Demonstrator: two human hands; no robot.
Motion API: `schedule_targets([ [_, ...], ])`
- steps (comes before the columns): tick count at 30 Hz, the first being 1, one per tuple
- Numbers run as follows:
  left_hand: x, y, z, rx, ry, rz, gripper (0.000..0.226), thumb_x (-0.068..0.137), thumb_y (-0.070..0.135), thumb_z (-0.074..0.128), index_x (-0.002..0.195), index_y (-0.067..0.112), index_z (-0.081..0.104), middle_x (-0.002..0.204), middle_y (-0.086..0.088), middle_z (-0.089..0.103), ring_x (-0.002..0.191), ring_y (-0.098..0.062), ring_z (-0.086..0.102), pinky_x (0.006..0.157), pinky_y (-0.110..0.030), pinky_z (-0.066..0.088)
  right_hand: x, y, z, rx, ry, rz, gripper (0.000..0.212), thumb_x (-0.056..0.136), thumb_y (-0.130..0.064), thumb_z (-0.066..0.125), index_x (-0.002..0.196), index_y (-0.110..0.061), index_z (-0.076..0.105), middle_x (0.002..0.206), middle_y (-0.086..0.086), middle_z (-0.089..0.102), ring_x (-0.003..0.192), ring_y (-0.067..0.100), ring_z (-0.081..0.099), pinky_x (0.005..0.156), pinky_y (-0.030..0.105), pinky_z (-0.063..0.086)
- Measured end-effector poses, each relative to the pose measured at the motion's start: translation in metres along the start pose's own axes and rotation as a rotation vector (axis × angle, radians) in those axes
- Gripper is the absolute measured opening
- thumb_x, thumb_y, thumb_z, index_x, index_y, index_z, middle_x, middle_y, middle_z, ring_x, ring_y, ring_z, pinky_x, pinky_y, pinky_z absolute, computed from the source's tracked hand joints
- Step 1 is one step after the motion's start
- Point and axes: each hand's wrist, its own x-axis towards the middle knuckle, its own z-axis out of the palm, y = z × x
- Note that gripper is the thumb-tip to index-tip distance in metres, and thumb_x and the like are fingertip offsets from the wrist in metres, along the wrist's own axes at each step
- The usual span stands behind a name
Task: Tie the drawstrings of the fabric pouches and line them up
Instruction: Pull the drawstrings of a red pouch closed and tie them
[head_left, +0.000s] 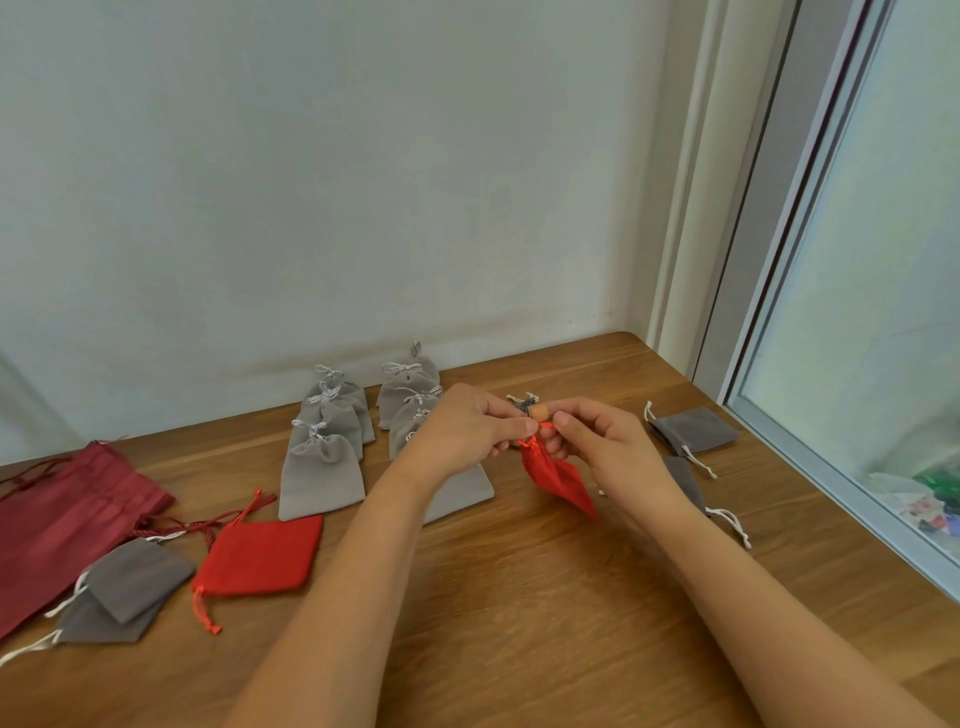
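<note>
Both hands are raised just above the table (519, 613), working on a small red pouch (558, 480) that hangs between them. Its gathered neck is up at the fingertips and its body trails down and to the right, so its long axis slants away from the left hand (465, 428) and under the right hand (602, 444). Each grip is closed in a pinch on the drawstring (545, 425), thumb against forefinger, and the two pinches nearly touch just above the neck. The knot, I judge, is being formed in that small gap, which lies about equally near to both hands. The cord itself is thin and mostly covered by fingers, so whether a loop is already made cannot be told, and a small orange patch behind the fingertips is too blurred to name. Beyond the left hand lie two rows of tied light grey pouches (322, 467), the nearer row partly hidden by the left wrist. Dark grey pouches (693, 428) with loose cords lie to the right, one half hidden by the right forearm, and a flat red pouch (260, 556) waits at the left.
</note>
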Motion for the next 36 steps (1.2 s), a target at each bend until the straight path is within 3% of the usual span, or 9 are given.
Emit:
schedule_targets([
  [7,0.003,-0.002,0.003,-0.011,0.029,0.03,0.008,0.087,0.019,0.07,0.087,0.013,0.075,0.06,0.006,0.06,0.053,0.001,0.05,0.054,-0.012,0.041,-0.006,-0.008,0.0,-0.195,0.131,-0.101,0.021,0.083,-0.015,0.072,0.089,-0.035,0.07,0.082,-0.014,0.073,0.082,0.001,0.067,0.077,0.015,0.053],
  [12,0.003,-0.003,0.016,-0.003,0.142,0.081,0.003,0.085,0.021,0.072,0.085,0.018,0.074,0.069,0.009,0.067,0.062,0.0,0.059,0.062,-0.015,0.045,-0.005,-0.004,0.0,-0.354,0.23,-0.107,0.017,0.083,-0.023,0.073,0.086,-0.039,0.067,0.085,-0.014,0.07,0.088,0.005,0.064,0.084,0.024,0.05],
  [15,0.004,-0.004,0.022,-0.003,0.192,0.11,0.003,0.082,0.019,0.074,0.084,0.019,0.072,0.08,0.004,0.073,0.08,-0.01,0.068,0.077,-0.023,0.052,-0.005,-0.004,-0.001,-0.388,0.233,-0.092,0.013,0.084,-0.026,0.071,0.085,-0.037,0.065,0.084,-0.013,0.068,0.087,0.005,0.062,0.077,0.016,0.047],
  [18,0.006,-0.005,0.025,0.026,0.191,0.112,0.004,0.083,0.022,0.073,0.084,0.021,0.07,0.081,0.004,0.072,0.082,-0.011,0.068,0.08,-0.027,0.052,-0.007,-0.007,0.0,-0.414,0.218,-0.067,0.016,0.087,-0.027,0.068,0.081,-0.038,0.059,0.082,-0.015,0.064,0.081,-0.001,0.058,0.066,0.007,0.043],
  [21,0.007,-0.006,0.025,0.022,0.185,0.099,0.008,0.084,0.025,0.072,0.088,0.018,0.07,0.086,0.003,0.072,0.086,-0.01,0.066,0.081,-0.025,0.05,-0.007,-0.007,-0.001,-0.43,0.205,-0.058,0.013,0.09,-0.027,0.065,0.083,-0.036,0.058,0.081,-0.015,0.061,0.078,-0.003,0.055,0.064,0.002,0.04],
  [26,0.009,-0.009,0.022,-0.044,0.147,0.041,0.012,0.088,0.025,0.068,0.092,0.013,0.07,0.074,0.007,0.065,0.064,-0.001,0.054,0.065,-0.019,0.04,-0.002,-0.001,0.0,-0.587,0.189,-0.079,0.003,0.094,-0.028,0.059,0.094,-0.026,0.057,0.088,-0.013,0.057,0.081,-0.001,0.051,0.065,0.007,0.04],
  [29,0.01,-0.009,0.022,-0.064,0.123,0.01,0.008,0.09,0.024,0.066,0.087,0.017,0.069,0.066,0.009,0.059,0.061,-0.003,0.048,0.064,-0.02,0.037,-0.001,0.0,0.002,-0.659,0.19,-0.115,0.006,0.097,-0.026,0.054,0.098,-0.021,0.055,0.095,-0.006,0.056,0.086,0.005,0.051,0.068,0.009,0.039],
  [32,0.011,-0.009,0.024,-0.064,0.139,0.006,0.008,0.09,0.026,0.066,0.085,0.021,0.068,0.074,0.006,0.064,0.068,-0.006,0.053,0.07,-0.025,0.041,-0.003,-0.001,0.005,-0.657,0.161,-0.152,0.006,0.097,-0.026,0.053,0.095,-0.021,0.054,0.096,-0.005,0.056,0.086,0.005,0.051,0.069,0.01,0.039],
  [36,0.012,-0.009,0.028,-0.049,0.17,0.012,0.008,0.091,0.025,0.064,0.088,0.019,0.068,0.087,-0.003,0.071,0.085,-0.017,0.064,0.081,-0.032,0.05,-0.006,-0.001,0.004,-0.446,0.197,-0.126,0.005,0.089,-0.029,0.065,0.09,-0.025,0.062,0.092,-0.006,0.063,0.084,0.002,0.056,0.07,0.007,0.043],
])
